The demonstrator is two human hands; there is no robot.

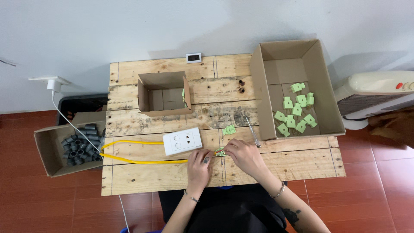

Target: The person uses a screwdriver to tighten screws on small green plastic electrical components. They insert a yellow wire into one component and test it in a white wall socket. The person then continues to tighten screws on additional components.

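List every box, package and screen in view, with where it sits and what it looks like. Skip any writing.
Big box: right end of the table, open brown cardboard, green plugs inside.
Small box: table's back middle, open brown cardboard, on its side.
Side box: left of the table, open brown cardboard, grey tubes inside.
Screen: table's far edge, small white rectangular display, dark face.

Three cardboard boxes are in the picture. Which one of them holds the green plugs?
The large cardboard box at the right end of the wooden table holds the green plugs. The floor box at the left holds grey fittings.
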